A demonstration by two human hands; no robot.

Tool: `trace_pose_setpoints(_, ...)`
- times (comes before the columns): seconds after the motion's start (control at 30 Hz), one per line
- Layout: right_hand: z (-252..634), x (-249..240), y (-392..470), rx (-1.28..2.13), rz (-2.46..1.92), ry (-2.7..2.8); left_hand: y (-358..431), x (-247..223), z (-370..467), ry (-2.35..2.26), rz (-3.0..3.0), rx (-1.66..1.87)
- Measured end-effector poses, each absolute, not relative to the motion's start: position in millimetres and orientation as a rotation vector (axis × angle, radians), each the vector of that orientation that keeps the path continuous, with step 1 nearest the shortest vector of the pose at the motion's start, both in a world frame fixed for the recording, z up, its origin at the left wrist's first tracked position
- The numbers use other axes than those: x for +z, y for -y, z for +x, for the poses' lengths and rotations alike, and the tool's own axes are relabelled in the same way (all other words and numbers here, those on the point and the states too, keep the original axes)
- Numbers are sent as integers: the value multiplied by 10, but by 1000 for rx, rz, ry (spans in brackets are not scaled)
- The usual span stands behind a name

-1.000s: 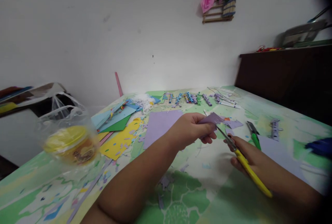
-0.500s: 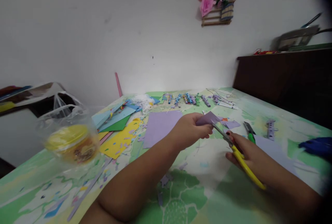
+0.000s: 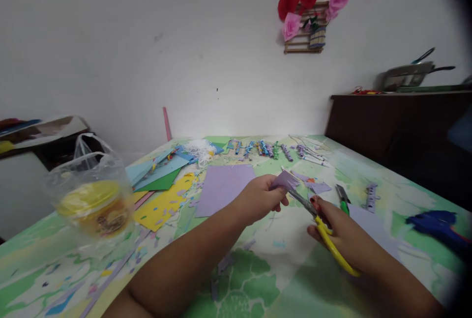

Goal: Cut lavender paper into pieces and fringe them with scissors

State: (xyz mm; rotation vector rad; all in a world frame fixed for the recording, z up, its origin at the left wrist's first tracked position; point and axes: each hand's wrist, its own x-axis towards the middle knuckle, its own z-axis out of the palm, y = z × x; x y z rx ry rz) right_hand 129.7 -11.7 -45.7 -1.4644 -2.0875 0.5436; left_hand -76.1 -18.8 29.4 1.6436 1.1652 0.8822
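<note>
Between the fingers of my left hand (image 3: 260, 197) is a small piece of purple paper (image 3: 285, 179), its right edge cut into thin strips. My right hand (image 3: 341, 224) grips yellow-handled scissors (image 3: 334, 249), their metal blades pointing up and left at the piece's lower edge. Whether the blades are fully closed is hard to make out. Behind my left forearm lies a larger purple sheet (image 3: 223, 187). Purple scraps (image 3: 319, 187) rest just beyond the scissors, and a green box cutter (image 3: 342, 200) is to the right of them.
Rolled paper pieces (image 3: 261, 148) line the table's far side. Left are coloured sheets (image 3: 158, 205), white shredded strands (image 3: 200, 151) and a yellow-lidded tub (image 3: 94, 205) in a plastic bag. A blue glue gun (image 3: 438, 227) and a punched purple strip (image 3: 370, 197) lie right.
The view has tilted up and turned slightly right, so everything sits lower and mostly further left. Both hands still hold the paper and scissors close together.
</note>
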Motion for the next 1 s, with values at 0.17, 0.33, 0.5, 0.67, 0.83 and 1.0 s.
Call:
trace_pose_setpoints(0.17, 1294, -432, 137, 590, -1404, 2151, 169, 244, -744, -1090, 1650, 870)
trace_pose_setpoints(0.33, 1291, -430, 147, 654, -1317, 2174, 159, 215, -742, -1120, 1640, 912)
trace_pose_setpoints(0.5, 1292, -421, 165, 623, -1331, 2187, 178, 229, -736, -1099, 1654, 902)
trace_pose_setpoints(0.67, 1287, -411, 178, 609, -1348, 2215, 185, 268, -766, -1102, 1694, 874)
trace_pose_setpoints(0.83, 1287, -450, 162, 580, -1370, 2208, 195, 329, -805, -1105, 1737, 799)
trace_pose_setpoints(1.0, 1282, -465, 148, 566, -1335, 2243, 214, 357, -804, -1097, 1706, 757)
